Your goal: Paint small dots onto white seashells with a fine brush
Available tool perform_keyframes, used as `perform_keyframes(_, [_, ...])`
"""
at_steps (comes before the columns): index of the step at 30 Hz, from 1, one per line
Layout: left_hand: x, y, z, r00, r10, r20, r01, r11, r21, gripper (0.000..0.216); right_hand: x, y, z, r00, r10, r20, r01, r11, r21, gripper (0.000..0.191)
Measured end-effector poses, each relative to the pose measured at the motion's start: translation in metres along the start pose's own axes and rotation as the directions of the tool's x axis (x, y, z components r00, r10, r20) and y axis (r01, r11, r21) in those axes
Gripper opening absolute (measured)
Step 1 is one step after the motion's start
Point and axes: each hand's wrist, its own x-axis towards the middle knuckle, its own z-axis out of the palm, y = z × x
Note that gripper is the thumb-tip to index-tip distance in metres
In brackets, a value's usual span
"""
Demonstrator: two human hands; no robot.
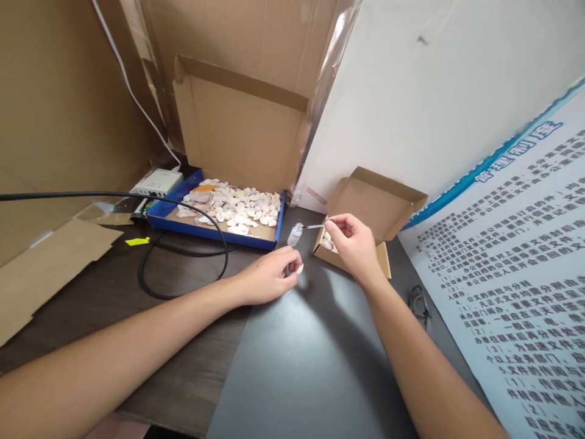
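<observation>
My left hand (267, 279) is closed near the mat's far edge, pinching a small white shell (300, 269) between thumb and fingers. My right hand (355, 245) is closed round the end of a thin applicator brush (314, 227); its cap, if any, is hidden by the fingers. The brush reaches leftward to the mouth of a small clear glass bottle (295, 236) with a white label, which stands open just beyond my left hand. Behind my right hand sits a small open cardboard box (372, 204) with white shells (327, 242) in it, partly covered by the hand.
A blue-walled tray box (210, 232) full of pale shells (249, 206) stands at the back. A black cable (141, 274) loops on the dark table beside a white charger (159, 181). Cardboard (55, 262) lies left. A printed poster (516, 244) and a dark wire-like object (418, 305) are right.
</observation>
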Motion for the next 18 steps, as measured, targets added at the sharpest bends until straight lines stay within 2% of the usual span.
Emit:
perform_keyframes(12, [0.0011, 0.0026, -0.0002, 1.000, -0.017, -0.007, 0.017, 0.999, -0.034, 0.012, 0.0018, -0.0034, -0.0067, 0.999, -0.036, -0.021, 0.036, 0.999, 0.030, 0.024])
perform_keyframes(18, [0.0020, 0.0038, 0.0000, 0.999, -0.037, 0.000, 0.037, 0.999, -0.038, 0.012, 0.0052, -0.0005, -0.0072, 1.000, 0.005, 0.030, -0.008, 0.996, 0.089, 0.027])
